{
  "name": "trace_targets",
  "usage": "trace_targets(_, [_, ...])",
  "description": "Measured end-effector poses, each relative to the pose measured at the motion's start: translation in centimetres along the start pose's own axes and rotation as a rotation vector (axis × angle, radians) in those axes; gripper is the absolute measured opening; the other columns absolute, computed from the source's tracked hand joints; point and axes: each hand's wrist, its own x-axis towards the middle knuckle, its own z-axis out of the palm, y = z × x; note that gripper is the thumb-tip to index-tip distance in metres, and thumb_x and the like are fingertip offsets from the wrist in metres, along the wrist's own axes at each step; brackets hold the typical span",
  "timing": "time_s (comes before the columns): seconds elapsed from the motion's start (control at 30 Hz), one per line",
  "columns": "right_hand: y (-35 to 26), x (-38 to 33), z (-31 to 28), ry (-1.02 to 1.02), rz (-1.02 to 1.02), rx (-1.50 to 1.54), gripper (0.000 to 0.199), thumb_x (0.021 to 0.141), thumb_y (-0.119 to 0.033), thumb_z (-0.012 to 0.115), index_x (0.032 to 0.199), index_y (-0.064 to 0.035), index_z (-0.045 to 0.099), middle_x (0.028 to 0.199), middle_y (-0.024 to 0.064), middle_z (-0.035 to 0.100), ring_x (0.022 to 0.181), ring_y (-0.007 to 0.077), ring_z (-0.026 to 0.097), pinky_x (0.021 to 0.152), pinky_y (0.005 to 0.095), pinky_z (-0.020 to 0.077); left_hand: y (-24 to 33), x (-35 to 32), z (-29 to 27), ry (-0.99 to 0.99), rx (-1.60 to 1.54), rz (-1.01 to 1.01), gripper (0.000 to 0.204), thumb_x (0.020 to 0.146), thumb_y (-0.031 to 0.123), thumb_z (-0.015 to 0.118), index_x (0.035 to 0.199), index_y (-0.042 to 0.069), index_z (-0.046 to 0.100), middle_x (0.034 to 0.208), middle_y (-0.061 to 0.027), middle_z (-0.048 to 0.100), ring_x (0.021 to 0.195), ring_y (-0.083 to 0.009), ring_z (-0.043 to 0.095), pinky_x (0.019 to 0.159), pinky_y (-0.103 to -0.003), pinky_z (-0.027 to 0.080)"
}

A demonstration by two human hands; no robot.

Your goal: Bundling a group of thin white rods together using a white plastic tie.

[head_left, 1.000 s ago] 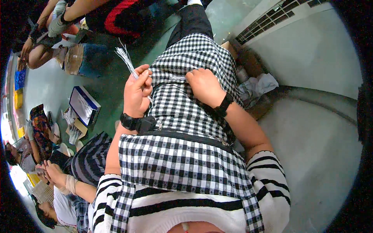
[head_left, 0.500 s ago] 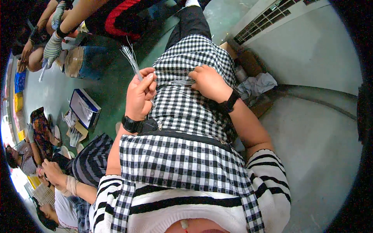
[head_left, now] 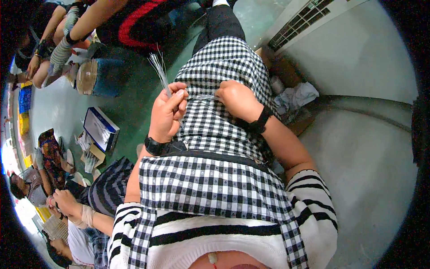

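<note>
A fanned bundle of thin silvery wires (head_left: pixel 159 71) sticks up from my left hand (head_left: pixel 166 114), whose thumb and fingers are closed around its lower end. Over my lap, to the right, my right hand (head_left: pixel 239 101) has its fingers curled together at the end of a short row of similar wires (head_left: pixel 204 97). Its fingertips are partly hidden under the hand, and the wires there look blurred. Beneath both hands spreads my black-and-white checked apron (head_left: pixel 215 188).
At my left are several people, one with a striped glove (head_left: pixel 61 57). An open blue-and-white box (head_left: pixel 99 130) stands on the floor beside grey gloves (head_left: pixel 87 152). Crumpled pale wrapping (head_left: pixel 298 96) lies at my right, near a grey wall (head_left: pixel 367 188). A taped, blue-sided block (head_left: pixel 87 77) sits farther left.
My left hand has shifted slightly right with the wire bundle. My right hand has drawn in a little to the left and turned, its fingers now tucked lower.
</note>
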Motion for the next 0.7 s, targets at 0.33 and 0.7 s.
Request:
trace_targets(0.33, [0.2, 0.2, 0.4, 0.034, 0.014, 0.089, 0.007, 0.073, -0.011, 0.06, 0.07, -0.0054, 0.056, 0.072, 0.0082, 0.051, 0.072, 0.0253, 0.056, 0.062, 0.0356, 0.0479, -0.9, 0.9, 0.4, -0.022, 0.007, -0.012, 0.018, 0.088, 0.009, 0.054, 0.105, 0.001, 0.051, 0.084, -0.0035, 0.056, 0.055, -0.0026, 0.044, 0.041, -0.014, 0.027])
trace_targets(0.7, [-1.6, 1.0, -1.7, 0.047, -0.046, 0.059, 0.003, 0.074, -0.01, 0.055, 0.075, -0.0065, 0.056, 0.075, 0.0077, 0.053, 0.076, 0.0258, 0.056, 0.064, 0.0354, 0.0485, 1.1, -0.9, 1.0, -0.001, -0.02, 0.035, 0.017, 0.09, 0.01, 0.051, 0.105, 0.001, 0.052, 0.086, -0.0033, 0.057, 0.056, -0.0029, 0.045, 0.041, -0.014, 0.027])
